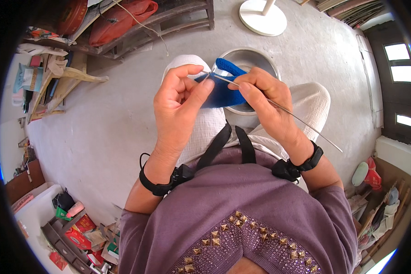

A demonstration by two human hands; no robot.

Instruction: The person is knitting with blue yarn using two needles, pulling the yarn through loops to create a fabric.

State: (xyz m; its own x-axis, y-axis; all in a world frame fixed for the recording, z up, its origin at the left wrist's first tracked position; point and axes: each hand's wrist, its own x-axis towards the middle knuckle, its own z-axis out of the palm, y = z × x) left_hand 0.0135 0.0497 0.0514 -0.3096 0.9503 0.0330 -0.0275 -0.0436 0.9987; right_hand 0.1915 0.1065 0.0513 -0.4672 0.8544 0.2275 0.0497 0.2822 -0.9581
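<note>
Between my hands hangs a piece of blue knitting [222,94], its folded edge rising behind the needles. My left hand [181,96] pinches the work near a needle tip, with thumb and index finger on either side of it. In my right hand [267,99] is a long thin metal knitting needle [304,125], gripped along with the right edge of the knitting. The needle's tip meets the work beside my left thumb, and its other end reaches out over my right forearm. Both hands are above my knees.
A round metal basin [272,65] stands on the floor beyond the knitting, partly hidden. Farther off is a white round stand base [263,20]. A wooden bench [191,10] holding a red bag [123,20] is at upper left, above an overturned wooden stool [78,73].
</note>
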